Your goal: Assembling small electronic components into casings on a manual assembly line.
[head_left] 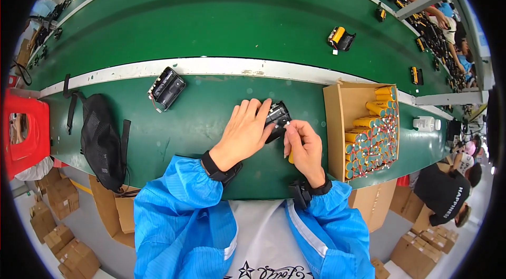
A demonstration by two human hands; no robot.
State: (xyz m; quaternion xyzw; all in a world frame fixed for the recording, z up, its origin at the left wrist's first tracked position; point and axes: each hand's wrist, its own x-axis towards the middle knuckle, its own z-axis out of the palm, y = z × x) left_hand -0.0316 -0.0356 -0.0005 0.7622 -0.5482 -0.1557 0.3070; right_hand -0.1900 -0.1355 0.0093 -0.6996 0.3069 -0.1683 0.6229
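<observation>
My left hand (245, 130) is closed around a black plastic housing (276, 114) on the green bench, its fingers lying over the left side. Close on its right, my right hand (304, 151) pinches a small white connector (288, 124) between thumb and forefinger at the housing's edge. Part of a yellow cylindrical battery (291, 157) shows under the right hand's curled fingers; the rest is hidden. A second black housing (167, 89), hollow side up with thin wires at its end, lies to the left, apart from both hands.
A cardboard box (334, 131) of yellow batteries with wires stands right of my hands. A black mesh bag (104, 142) lies left, near a red plastic stool (26, 134). Beyond a white rail (211, 65), a green conveyor (211, 26) carries several housings. A white bottle (426, 123) is far right.
</observation>
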